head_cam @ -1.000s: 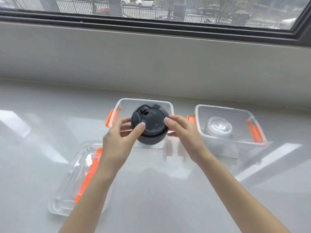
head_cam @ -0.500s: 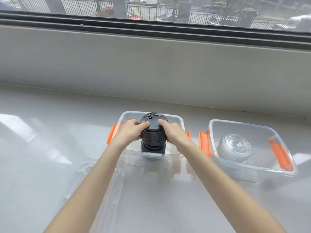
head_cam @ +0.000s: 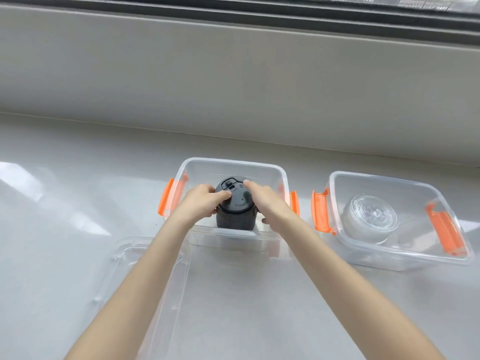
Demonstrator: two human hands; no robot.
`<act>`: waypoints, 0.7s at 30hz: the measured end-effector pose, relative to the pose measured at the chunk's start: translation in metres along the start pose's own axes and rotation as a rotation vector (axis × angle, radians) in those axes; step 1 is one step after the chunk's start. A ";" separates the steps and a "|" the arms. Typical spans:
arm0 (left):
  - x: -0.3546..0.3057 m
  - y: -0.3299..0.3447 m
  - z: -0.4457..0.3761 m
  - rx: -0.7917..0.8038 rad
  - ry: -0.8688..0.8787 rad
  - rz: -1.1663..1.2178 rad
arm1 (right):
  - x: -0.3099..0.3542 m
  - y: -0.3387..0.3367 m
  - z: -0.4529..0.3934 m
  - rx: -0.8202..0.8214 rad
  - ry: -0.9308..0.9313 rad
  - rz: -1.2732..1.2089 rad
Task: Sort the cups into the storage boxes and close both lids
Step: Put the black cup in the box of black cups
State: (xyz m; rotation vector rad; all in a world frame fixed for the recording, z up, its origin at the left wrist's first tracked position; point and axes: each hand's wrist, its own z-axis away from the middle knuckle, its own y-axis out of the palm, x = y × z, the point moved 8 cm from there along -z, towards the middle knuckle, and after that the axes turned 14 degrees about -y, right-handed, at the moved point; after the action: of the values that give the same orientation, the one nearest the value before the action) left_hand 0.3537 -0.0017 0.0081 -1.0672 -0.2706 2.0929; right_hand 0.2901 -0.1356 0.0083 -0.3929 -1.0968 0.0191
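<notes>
A black cup [head_cam: 235,216] with a black lid stands upright inside the left clear storage box [head_cam: 233,163], which has orange side latches. My left hand [head_cam: 201,203] grips the cup's left side and my right hand [head_cam: 262,201] grips its right side, fingertips on the lid. The right clear storage box [head_cam: 384,179] holds a clear lidded cup [head_cam: 370,220]. A clear box lid [head_cam: 122,258] lies flat on the counter at the near left, partly under my left forearm.
The boxes sit on a glossy white counter [head_cam: 65,209] below a grey windowsill wall [head_cam: 233,87]. Orange latches [head_cam: 320,214] of both boxes hang open between the two boxes. The right box's lid is out of view.
Both hands have carried the black cup forward and lowered it into the left box. The view has tilted down, so the window has left the frame.
</notes>
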 end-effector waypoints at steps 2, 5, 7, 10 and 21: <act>-0.001 0.001 0.000 -0.005 0.003 -0.020 | 0.000 0.000 -0.001 -0.009 0.006 -0.011; -0.001 0.002 0.001 0.004 -0.005 -0.049 | -0.003 0.002 -0.001 0.003 0.029 -0.038; -0.002 0.002 0.001 -0.005 -0.004 -0.066 | -0.004 0.002 -0.001 0.005 0.036 -0.062; -0.003 0.003 0.000 -0.006 -0.002 -0.080 | -0.004 0.002 -0.001 0.008 0.046 -0.102; -0.005 0.007 0.005 0.018 -0.023 -0.054 | -0.001 0.010 0.003 0.034 0.072 -0.269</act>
State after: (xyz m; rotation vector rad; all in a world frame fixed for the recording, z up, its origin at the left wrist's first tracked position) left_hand 0.3479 -0.0095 0.0112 -1.0148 -0.2877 2.0568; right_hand 0.2886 -0.1252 0.0056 -0.2113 -1.0695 -0.2128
